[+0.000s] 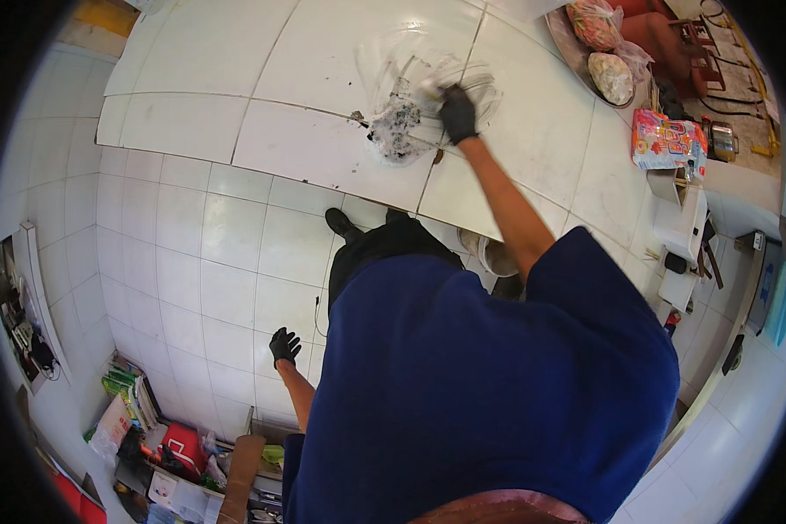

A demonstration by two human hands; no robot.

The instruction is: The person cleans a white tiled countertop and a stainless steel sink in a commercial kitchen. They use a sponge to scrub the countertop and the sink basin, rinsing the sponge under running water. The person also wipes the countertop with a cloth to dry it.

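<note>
My right hand (458, 114), in a black glove, is closed and reaches over the white tiled counter (323, 61). A small pale thing (432, 86) shows at its fingers, too blurred to name. Beside this hand, to the left, lies a patch of white foam (397, 131) mixed with dark grime. Soapy streaks curve around it over the tiles. A small brown bit (437, 156) sits near the counter's front edge. My left hand (285, 347), gloved in black too, hangs low at my side away from the counter, fingers apart and holding nothing.
At the far right a metal tray (576, 54) holds plastic bags of food. Near it stand a colourful packet (666, 141) and a metal pot (721, 140). A bucket (496, 258) is below the counter edge. Shelves with a red bag (183, 449) stand at lower left.
</note>
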